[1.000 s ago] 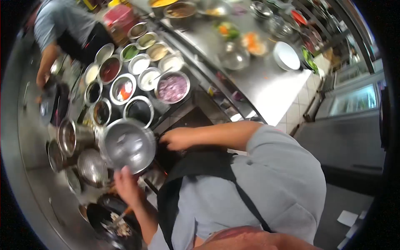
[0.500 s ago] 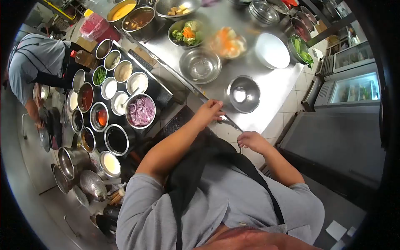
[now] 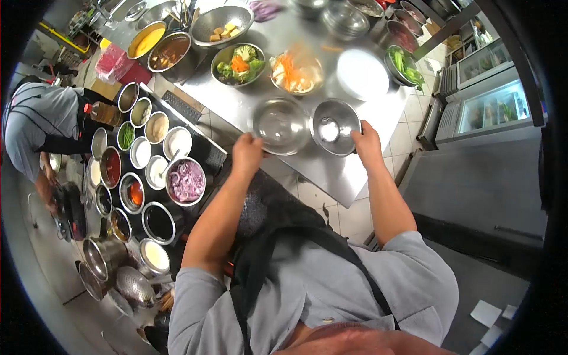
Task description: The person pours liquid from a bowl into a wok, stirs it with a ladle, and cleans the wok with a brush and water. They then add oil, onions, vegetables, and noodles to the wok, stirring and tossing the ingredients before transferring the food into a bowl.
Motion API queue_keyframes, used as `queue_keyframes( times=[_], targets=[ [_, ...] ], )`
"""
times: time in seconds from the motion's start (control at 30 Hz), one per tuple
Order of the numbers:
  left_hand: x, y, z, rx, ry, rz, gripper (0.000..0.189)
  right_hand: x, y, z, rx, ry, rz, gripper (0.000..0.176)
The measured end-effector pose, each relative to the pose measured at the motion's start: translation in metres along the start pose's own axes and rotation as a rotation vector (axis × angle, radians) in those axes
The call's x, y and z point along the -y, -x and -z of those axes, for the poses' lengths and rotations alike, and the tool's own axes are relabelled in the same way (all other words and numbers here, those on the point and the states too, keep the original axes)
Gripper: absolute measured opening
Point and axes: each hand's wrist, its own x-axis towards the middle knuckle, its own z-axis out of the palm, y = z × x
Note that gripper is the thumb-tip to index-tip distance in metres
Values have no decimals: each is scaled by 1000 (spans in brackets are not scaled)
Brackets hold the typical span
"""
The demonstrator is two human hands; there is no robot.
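At the near edge of the steel table, my left hand closes on the rim of a wide, shallow metal bowl, which is slightly smeared by motion. My right hand grips the right rim of a second, deeper-looking metal bowl. The two bowls sit side by side, rims almost meeting, with nothing visible inside either. Some fingers of both hands are hidden at the rims. Just behind them are a bowl of shredded carrot and pale vegetables and a white plate or bowl.
A bowl of broccoli and carrot and a bowl of leafy greens stand on the table. To the left are several sauce pots and a bowl of sliced red onion. Another person works at far left. A fridge stands right.
Both hands have moved forward from the table edge and spread apart onto the bowls. The right bowl now sits closer to the left one. The view has shifted somewhat.
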Motion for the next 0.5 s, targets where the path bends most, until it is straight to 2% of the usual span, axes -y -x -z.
queue_keyframes(
  times=[0.07, 0.13, 0.17, 0.23, 0.27, 0.33, 0.37, 0.4, 0.43, 0.47, 0.5],
  targets=[
    [23, 5, -31, 146, -206, -66, 26, 12, 19, -3, 75, -15, 26, 37],
    [-19, 33, -59, 324, -134, 89, 28, 22, 19, -3, 34, 67, 20, 45],
    [-12, 33, -72, 319, -131, 84, 28, 8, 10, -2, 33, 114, 35, 44],
    [7, 29, -80, 338, 234, 91, 30, -1, 0, 4, 21, 45, -1, 45],
    [12, 30, -72, 304, 250, 98, 30, -6, -5, 5, 8, -21, -45, 47],
    [1, 49, -36, 457, 1, 59, 40, -27, -21, 9, -158, 195, 103, 51],
    [0, 64, -17, 442, -179, -96, 42, -13, -12, 5, -275, 198, 132, 48],
    [-4, 83, 4, 472, -157, -62, 44, -9, -13, 3, -392, 254, 252, 45],
    [5, 99, 25, 480, -179, -103, 46, 25, 3, 0, -341, 294, 414, 42],
    [14, 120, 47, 465, -160, -216, 47, 32, 1, -4, -352, 409, 701, 35],
    [9, 147, 75, 471, -116, -155, 46, 53, 8, -22, -178, 365, 714, 33]
  ],
)
